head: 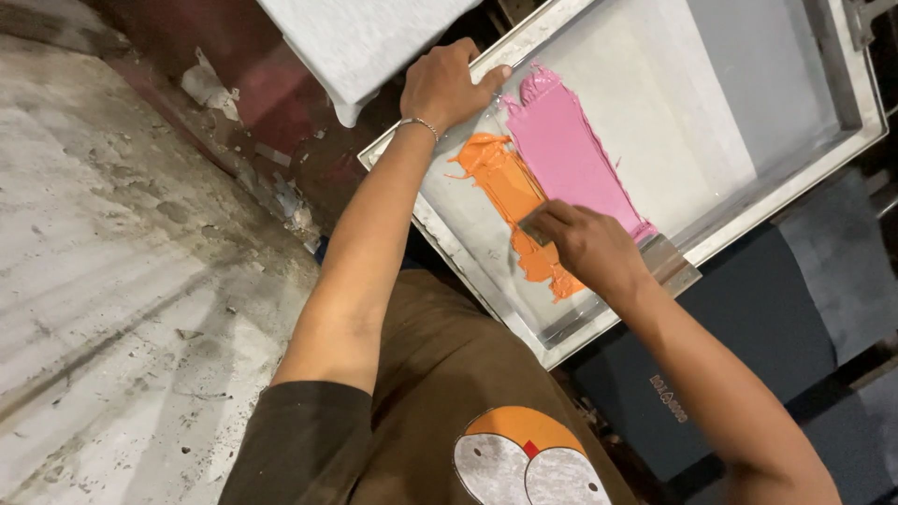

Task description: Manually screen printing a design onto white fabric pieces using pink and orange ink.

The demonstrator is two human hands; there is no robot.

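Right grip [585, 245] pinches a metal scraper [669, 265] over orange ink [513, 192] beside pink ink [572, 154]; left hand [447, 84], fingers flat, steadies the screen frame [767, 210].

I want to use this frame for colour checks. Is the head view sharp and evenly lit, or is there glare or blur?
Head view: even, soft light, sharp on the pink paint and orange paint; no strong glare on the metal frame; right hand slightly soft; the lower right corner falls dark.
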